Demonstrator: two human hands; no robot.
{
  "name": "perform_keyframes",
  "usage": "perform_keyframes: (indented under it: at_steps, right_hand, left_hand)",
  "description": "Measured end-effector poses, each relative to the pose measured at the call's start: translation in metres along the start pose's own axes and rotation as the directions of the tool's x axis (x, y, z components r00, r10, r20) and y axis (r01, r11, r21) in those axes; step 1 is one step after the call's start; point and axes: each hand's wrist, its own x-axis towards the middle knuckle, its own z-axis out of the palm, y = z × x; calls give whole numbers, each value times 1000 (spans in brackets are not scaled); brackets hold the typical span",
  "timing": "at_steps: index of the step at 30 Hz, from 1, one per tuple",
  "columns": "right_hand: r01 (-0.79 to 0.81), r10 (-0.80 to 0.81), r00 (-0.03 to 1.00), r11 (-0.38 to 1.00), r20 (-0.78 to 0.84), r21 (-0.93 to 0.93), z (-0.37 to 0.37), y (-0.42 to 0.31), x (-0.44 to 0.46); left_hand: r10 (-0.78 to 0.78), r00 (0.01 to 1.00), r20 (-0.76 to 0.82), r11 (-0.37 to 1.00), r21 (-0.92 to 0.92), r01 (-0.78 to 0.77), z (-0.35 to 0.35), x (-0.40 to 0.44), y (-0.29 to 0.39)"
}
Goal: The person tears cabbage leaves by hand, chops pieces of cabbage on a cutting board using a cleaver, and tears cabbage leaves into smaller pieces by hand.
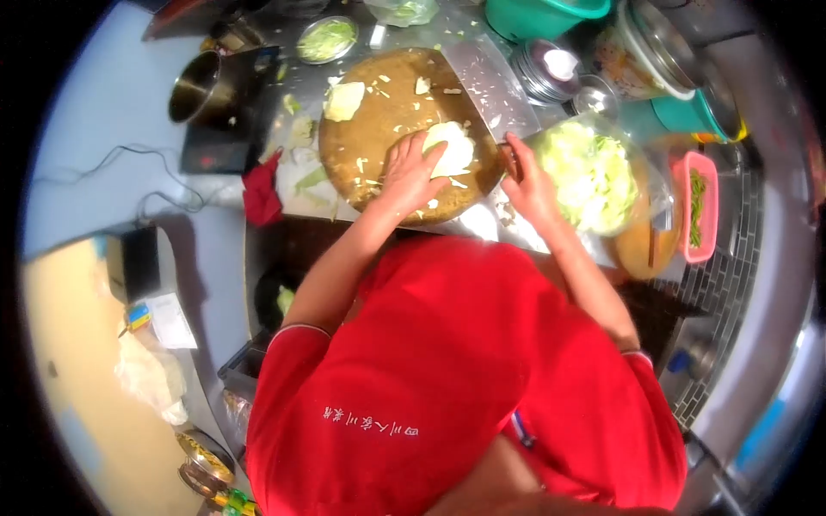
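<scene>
Resting on the round board, the cabbage piece touches the left hand, whose grip is loose, fingers partly spread. The right hand has its grip closed around the handle of the cleaver, which lies flat at the board's edge. Nearby, a clear bag holds chopped cabbage; farther right, a pink container holds green vegetables.

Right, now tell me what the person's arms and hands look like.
Short red fabric sleeves with thin light-and-dark edging cover the upper arms. The forearms are bare, and the left hand and right hand wear no gloves.
</scene>
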Motion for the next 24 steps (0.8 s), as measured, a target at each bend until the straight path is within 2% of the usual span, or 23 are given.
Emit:
perform_keyframes:
  at_steps: [3,4,6,7,8,9,10,11,12,13,14,16,17,18,20,21,24]
  right_hand:
    - [-105,117,990,986,82,-130,4,5,13]
    - [-134,153,982,976,107,-169,5,5,16]
    - [-78,109,983,977,149,-200,15,13,17]
    - [-57,99,980,971,175,-231,21,14,19]
    - [-39,93,976,965,199,-261,27,15,19]
    - [-99,201,925,947,322,-307,23,0,24]
    - [21,62,960,958,274,-288,26,-1,23]
    - [142,-81,972,950,222,-277,28,-2,21]
    - [262,-223,961,924,166,-277,29,-3,21]
    - [299,-276,953,929,126,-218,22,-17,25]
    - [211,-205,971,977,122,-33,15,-31,30]
    - [7,-56,988,946,143,325,0,-60,36]
    - [35,-80,989,946,126,323,-9,-74,38]
    - [-141,26,961,902,275,408,-13,-77,39]
    - [-8,-57,966,968,252,251,-21,-79,37]
    - [55,-102,970,976,223,209,-29,-88,33]
    - [-90,35,986,935,164,343,-42,-85,23]
  left_hand:
    - [41,998,-53,999,31,-39,0,-2,-17]
    - [-11,997,-77,997,-80,5,-3,-4,-22]
    - [-127,986,-111,951,-295,90,-14,-9,-36]
    - [-258,964,-66,813,-554,179,-19,-12,-42]
    - [-365,931,15,599,-762,247,-25,-16,-47]
    - [-441,889,124,327,-900,288,-34,-19,-46]
    - [-478,842,249,23,-955,296,-42,-21,-43]
    - [-477,841,253,-150,-967,206,-48,-23,-36]
    - [-448,851,274,-198,-959,204,-58,-22,-29]
    - [-418,860,294,-248,-947,203,-65,-21,-23]
    - [-385,869,312,-297,-933,204,-70,-21,-17]
    - [-303,895,327,-309,-922,232,-80,-16,7]
    - [-253,909,331,-312,-917,247,-83,-12,16]
    - [-169,903,394,-293,-895,336,-85,-9,20]
    - [-78,934,350,-89,-935,343,-84,1,43]
    - [-147,894,423,-94,-906,413,-79,5,52]
    - [-118,920,374,-191,-918,348,-71,16,78]
